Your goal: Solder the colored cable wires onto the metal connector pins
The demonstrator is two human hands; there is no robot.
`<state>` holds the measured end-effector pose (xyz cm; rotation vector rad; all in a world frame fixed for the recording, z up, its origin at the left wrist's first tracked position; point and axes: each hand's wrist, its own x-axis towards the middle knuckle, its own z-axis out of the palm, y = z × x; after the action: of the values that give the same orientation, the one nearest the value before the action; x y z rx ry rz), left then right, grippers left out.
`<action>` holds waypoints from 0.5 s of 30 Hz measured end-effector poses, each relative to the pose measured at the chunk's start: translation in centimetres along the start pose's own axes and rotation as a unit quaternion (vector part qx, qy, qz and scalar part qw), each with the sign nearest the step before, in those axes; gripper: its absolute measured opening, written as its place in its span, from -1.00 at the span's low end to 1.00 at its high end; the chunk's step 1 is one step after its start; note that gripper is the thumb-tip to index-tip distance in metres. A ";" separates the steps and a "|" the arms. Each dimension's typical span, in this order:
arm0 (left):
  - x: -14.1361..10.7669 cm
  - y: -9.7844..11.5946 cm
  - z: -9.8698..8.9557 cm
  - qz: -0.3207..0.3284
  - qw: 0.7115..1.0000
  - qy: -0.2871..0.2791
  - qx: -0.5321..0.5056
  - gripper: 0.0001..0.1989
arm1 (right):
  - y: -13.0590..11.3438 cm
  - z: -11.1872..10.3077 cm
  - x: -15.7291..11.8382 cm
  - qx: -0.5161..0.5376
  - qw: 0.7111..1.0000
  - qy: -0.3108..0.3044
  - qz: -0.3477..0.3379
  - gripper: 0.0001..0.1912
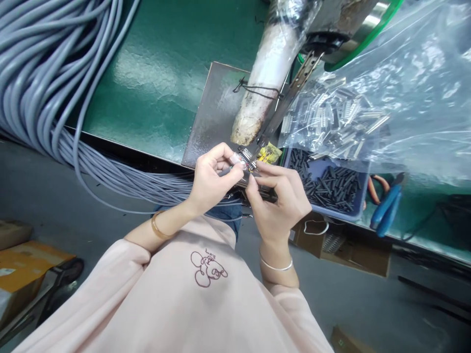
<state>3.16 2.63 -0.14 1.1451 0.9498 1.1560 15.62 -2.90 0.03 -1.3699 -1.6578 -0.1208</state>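
A small metal multi-pin connector [248, 156] sits at the lower end of a long metal arm [287, 100], under a tape-wrapped tube [259, 88]. My left hand [215, 177] is closed just left of the connector, thumb and forefinger pinching the end of a grey cable with fine coloured wires; the fingers partly hide it. On the other side, my right hand [281, 193] is closed, its thumb and forefinger tips pinched at a thin wire [251, 171] beside the connector. A yellow piece [270, 153] lies just behind the right fingertips.
Grey cables [47, 73] are heaped at left and run along the bench edge. A blue bin [333, 211] holds short black tubes; above it lies a plastic bag of metal connectors [338, 113]. Blue-handled cutters [386, 208] rest at right. A dark plate [221, 100] lies on the green bench.
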 end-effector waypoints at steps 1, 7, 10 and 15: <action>0.0 0.1 0.0 0.004 1.000 -0.001 0.002 -0.84 | 0.0 0.0 0.1 -0.002 1.000 0.003 -0.001 -0.80; -0.1 0.5 -0.2 0.020 1.000 -0.015 0.013 -0.85 | 0.0 0.0 0.1 -0.008 1.000 0.011 -0.021 -0.78; -0.3 0.3 -0.5 -0.007 0.999 -0.023 0.021 -0.84 | 0.1 -0.1 -0.2 -0.005 0.999 -0.007 -0.032 -0.77; -0.5 0.2 -0.7 0.002 0.999 -0.033 0.028 -0.84 | 0.2 -0.2 -0.3 0.008 1.000 -0.005 -0.011 -0.78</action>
<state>2.36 2.29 -0.05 1.2222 0.9351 1.0945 15.88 -3.19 -0.17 -1.3427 -1.6791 -0.1129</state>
